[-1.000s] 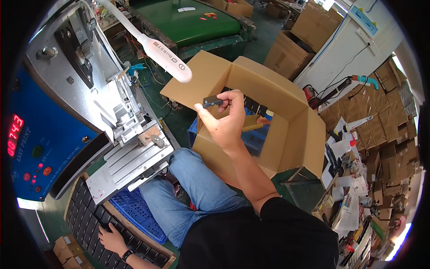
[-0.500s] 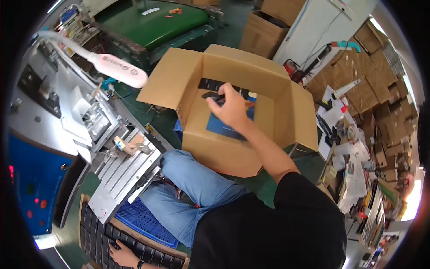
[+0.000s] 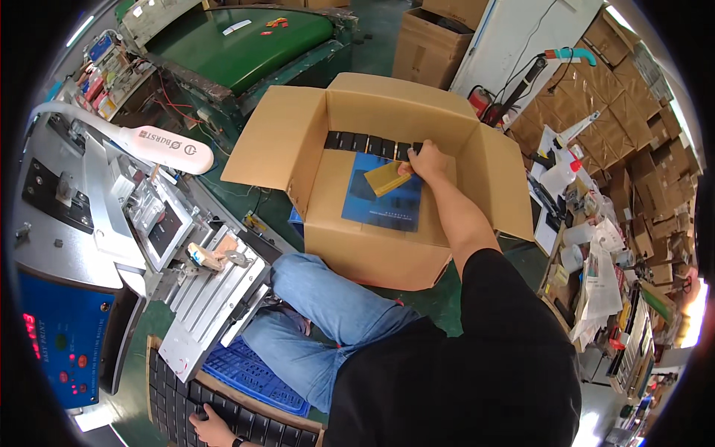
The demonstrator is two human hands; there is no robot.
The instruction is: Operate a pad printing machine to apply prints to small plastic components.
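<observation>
Inside the open cardboard box (image 3: 372, 258), my right hand (image 3: 430, 162) is closed on a small black block (image 3: 417, 147) at the right end of a row of similar black blocks (image 3: 361, 142). A flat yellow-brown piece (image 3: 387, 179) lies beside its fingers, over a blue printed sheet (image 3: 381, 209); whether the hand also holds that piece is unclear. At the lower left, my left hand (image 3: 212, 430) rests with thumb and fingers apart on a tray of black blocks (image 3: 253, 426) set in rows.
To the left stands a printing machine with a blue control panel (image 3: 63, 335) and a slotted metal bed (image 3: 216, 298). A blue plastic crate (image 3: 257, 376) sits beneath it. Beyond the box is a green-topped surface (image 3: 246, 41); a cluttered bench (image 3: 577, 290) runs along the right.
My right hand has moved right and slightly outward to the row's end, uncovering more blocks and the yellow-brown piece. The left hand stays on the tray. The view has shifted slightly.
</observation>
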